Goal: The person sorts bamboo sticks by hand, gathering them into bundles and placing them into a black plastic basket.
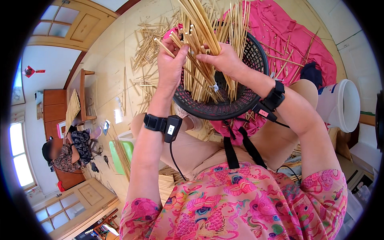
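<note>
While both of my hands are raised over the black mesh basket [224, 108], the head view shows the bundle of bamboo sticks [204, 44] held upright between them, its top fanning out toward 12 o'clock and its lower ends hanging inside the basket rim. My left hand [170, 64] is closed around the left side of the bundle at about 10 o'clock from the basket's centre, thumb pressed on a few sticks that splay outward. My right hand [224, 60] pinches the main sheaf from the 1 o'clock side, fingers together on it. A pale tie [215, 87] circles the sticks just below my hands. Judgement: a good grip here means keeping the sheaf vertical and the strays worked back in before loosening either hand, else ends will slip unevenly. Loose sticks [148, 52] lie scattered on the floor at 10 o'clock; a pink cloth [288, 36] lies at 2 o'clock, a white bucket [340, 106] at 3 o'clock.
</note>
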{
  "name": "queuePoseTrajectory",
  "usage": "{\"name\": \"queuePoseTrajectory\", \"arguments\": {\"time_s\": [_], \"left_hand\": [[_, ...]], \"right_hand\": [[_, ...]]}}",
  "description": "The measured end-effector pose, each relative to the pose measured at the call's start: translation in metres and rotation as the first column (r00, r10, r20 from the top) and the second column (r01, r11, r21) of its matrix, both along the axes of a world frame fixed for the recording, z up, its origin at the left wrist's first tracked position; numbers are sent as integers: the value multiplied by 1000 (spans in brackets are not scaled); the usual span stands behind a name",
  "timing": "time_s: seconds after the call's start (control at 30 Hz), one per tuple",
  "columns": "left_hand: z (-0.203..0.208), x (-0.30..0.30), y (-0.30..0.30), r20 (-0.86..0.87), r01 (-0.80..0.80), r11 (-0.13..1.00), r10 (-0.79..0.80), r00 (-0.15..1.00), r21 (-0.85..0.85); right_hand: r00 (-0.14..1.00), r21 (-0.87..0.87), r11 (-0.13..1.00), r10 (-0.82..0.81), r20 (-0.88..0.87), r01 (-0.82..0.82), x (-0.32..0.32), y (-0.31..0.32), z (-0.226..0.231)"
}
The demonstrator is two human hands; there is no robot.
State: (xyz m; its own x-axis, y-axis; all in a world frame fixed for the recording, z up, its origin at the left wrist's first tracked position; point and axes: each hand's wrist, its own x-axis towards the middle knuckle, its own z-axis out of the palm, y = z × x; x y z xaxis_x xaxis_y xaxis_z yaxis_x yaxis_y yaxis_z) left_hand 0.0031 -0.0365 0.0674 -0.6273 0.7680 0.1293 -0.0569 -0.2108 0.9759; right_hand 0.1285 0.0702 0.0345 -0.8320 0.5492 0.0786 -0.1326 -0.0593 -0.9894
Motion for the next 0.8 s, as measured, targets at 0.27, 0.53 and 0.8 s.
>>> {"name": "queuePoseTrajectory", "arguments": {"time_s": [0.27,0.53,0.8], "left_hand": [[-22,-8,-20,-127,15,977,-44,991,-215],[-28,-16,-29,-143,-46,979,17,989,-201],[22,-33,-25,-125,14,996,-3,992,88]], "right_hand": [[1000,37,999,-10,3,9,-1,1,-4],[998,-1,999,-44,36,44,-2,1,-5],[993,-20,998,-54,102,57,1,-2,6]]}}
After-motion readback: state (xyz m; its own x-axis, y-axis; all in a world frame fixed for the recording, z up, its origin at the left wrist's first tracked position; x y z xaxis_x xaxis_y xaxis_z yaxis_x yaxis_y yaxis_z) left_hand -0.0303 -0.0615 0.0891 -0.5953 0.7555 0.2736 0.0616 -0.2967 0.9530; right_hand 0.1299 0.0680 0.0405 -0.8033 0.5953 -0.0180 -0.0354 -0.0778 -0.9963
